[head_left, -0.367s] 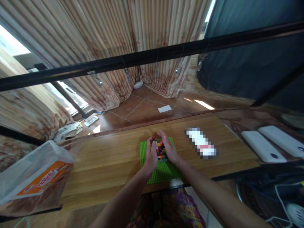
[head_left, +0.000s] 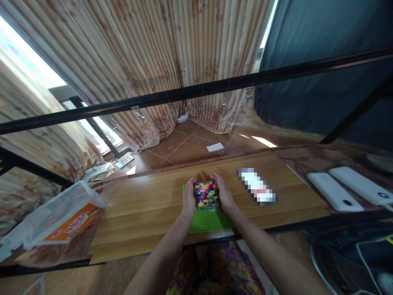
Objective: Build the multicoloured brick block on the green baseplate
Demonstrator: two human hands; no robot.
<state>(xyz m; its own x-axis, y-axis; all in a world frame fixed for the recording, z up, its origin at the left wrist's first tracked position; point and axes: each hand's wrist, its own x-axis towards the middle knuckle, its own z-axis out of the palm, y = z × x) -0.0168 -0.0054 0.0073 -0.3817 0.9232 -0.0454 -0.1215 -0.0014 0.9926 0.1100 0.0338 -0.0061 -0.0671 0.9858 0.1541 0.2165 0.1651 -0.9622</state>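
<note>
Parted further than in the earlier frame, the left hand (head_left: 188, 200) and right hand (head_left: 225, 194) now leave the whole top of the multicoloured brick block (head_left: 206, 194) uncovered. It sits toward the far part of a green studded baseplate (head_left: 210, 222), between the palms. Both hands are loosely cupped, fingers extended rather than clenched; whether either presses the bricks' sides I cannot tell. Beneath lies a wood-grain board (head_left: 138, 213), its light striped surface running well out to both sides. On it, to the right, rests a pixelated oblong (head_left: 257, 186); past the board's right end lie two white slabs (head_left: 334, 191). Beyond the left end stands a translucent tub (head_left: 75, 221) with an orange label. Ahead, a black bar (head_left: 184, 94) crosses before pleated, patterned curtains (head_left: 123, 61), with a dark blue cloth (head_left: 319, 73) at right. Sunlight patches the brown tiled floor (head_left: 184, 141), where a white paper (head_left: 215, 147) lies.
</note>
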